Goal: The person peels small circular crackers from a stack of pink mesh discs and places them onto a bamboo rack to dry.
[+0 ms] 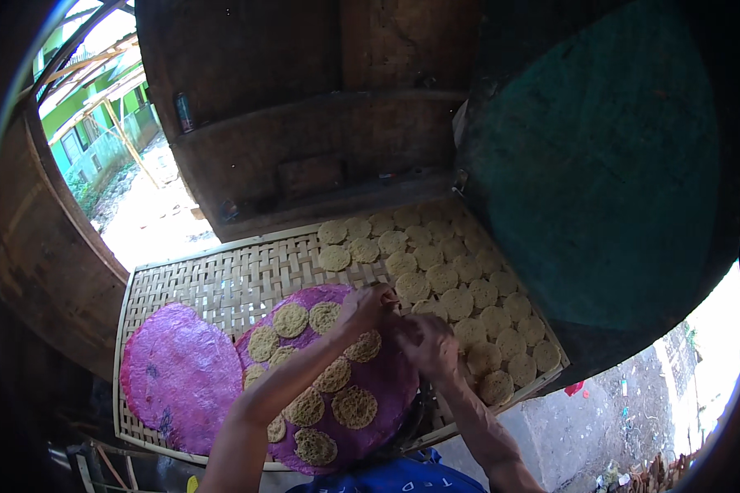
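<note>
My left hand (368, 309) reaches over the far right part of a round purple sheet (396, 380), its fingers curled together. Close beside it, my right hand (427, 341) is bent inward, also with curled fingers. Whatever they pinch between them is too small and dark to make out. Several flat, round, yellowish discs of a doughy look, such as this one (354, 407), lie on the sheet, partly under my left forearm. Just past my hands, more such discs (413, 286) lie in close rows on a woven bamboo rack (222, 275).
A second purple sheet (177, 374) with no discs on it lies at the rack's left end. Behind the rack stands a dark wooden wall (304, 140) with a ledge. A large dark green panel (608, 181) rises at the right, above a concrete floor (575, 440).
</note>
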The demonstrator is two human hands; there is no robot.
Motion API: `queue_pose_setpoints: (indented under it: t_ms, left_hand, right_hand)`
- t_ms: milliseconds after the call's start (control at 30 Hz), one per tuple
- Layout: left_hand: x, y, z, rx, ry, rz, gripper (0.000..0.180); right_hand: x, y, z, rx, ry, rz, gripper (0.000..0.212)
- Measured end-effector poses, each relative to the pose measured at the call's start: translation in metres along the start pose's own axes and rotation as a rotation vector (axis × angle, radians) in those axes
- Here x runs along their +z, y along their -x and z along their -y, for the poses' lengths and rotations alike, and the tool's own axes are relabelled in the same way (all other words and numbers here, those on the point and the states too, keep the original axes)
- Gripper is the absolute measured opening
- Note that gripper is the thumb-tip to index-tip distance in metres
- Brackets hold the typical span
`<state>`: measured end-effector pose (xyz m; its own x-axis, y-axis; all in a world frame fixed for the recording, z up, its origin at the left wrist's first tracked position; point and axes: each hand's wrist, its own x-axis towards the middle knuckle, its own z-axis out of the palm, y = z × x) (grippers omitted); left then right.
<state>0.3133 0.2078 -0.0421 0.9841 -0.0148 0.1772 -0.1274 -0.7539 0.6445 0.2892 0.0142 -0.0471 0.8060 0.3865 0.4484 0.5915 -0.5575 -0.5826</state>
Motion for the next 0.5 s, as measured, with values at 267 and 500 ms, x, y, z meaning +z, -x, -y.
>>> queue_pose_setpoints:
  t_ms: [267, 500]
  left_hand:
    - [-0.056, 0.076, 0.028, 0.129, -0.035, -0.077, 0.02]
    - [-0.07, 0.112, 0.012, 0.264, -0.169, 0.032, 0.026]
  right_hand:
    - [0.035, -0.002, 0.034, -0.406, 0.136, 0.322, 0.024]
    - [0.047, -0.013, 0.041, -0.718, 0.419, 0.338, 0.009]
